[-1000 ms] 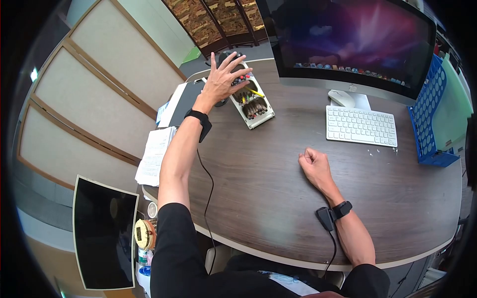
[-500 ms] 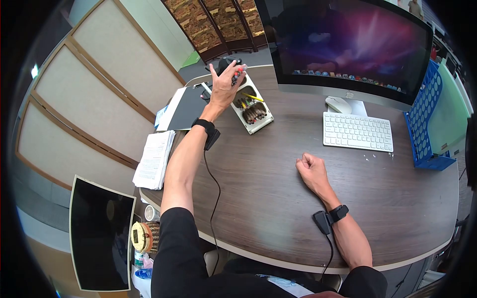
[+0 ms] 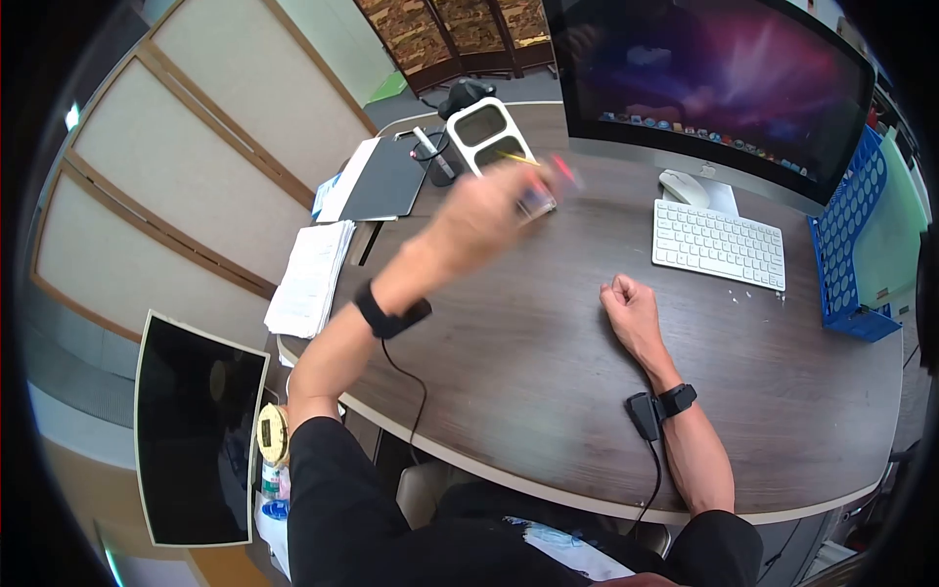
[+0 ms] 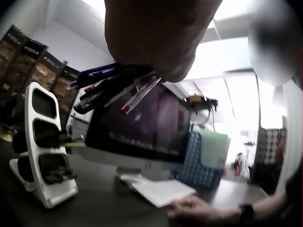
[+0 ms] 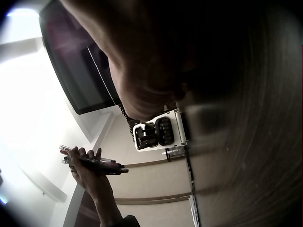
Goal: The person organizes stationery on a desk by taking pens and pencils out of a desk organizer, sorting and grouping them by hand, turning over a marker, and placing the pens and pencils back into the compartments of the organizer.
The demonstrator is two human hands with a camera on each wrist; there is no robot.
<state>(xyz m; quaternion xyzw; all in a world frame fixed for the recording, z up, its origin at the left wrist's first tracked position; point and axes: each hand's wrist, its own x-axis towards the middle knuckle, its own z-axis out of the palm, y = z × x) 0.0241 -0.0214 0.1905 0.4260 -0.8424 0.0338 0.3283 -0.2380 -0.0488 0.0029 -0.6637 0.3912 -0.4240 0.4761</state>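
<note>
My left hand [image 3: 477,217], blurred in the head view, grips a bundle of pens [image 4: 116,82] above the desk, partly in front of the white organizer [image 3: 478,125]. Blue, black and red-tipped pens stick out of the fist in the left wrist view. The organizer's far compartment holds nothing visible; a yellow pencil [image 3: 518,158] leans out of the middle one, and dark items [image 4: 57,174] fill the lowest. Curled on the desk, my right hand [image 3: 634,313] holds nothing visible.
Behind the organizer is a black object [image 3: 466,95], beside it a mesh pen cup [image 3: 442,168]. A dark folder [image 3: 383,179] and paper stack [image 3: 308,279] lie left. Monitor, mouse [image 3: 685,188], keyboard [image 3: 719,243] and blue rack [image 3: 843,264] stand right.
The left hand has taken the pens out of the organizer's far compartment and moved right and toward the body. The right hand stays curled on the desk. The head view has shifted slightly.
</note>
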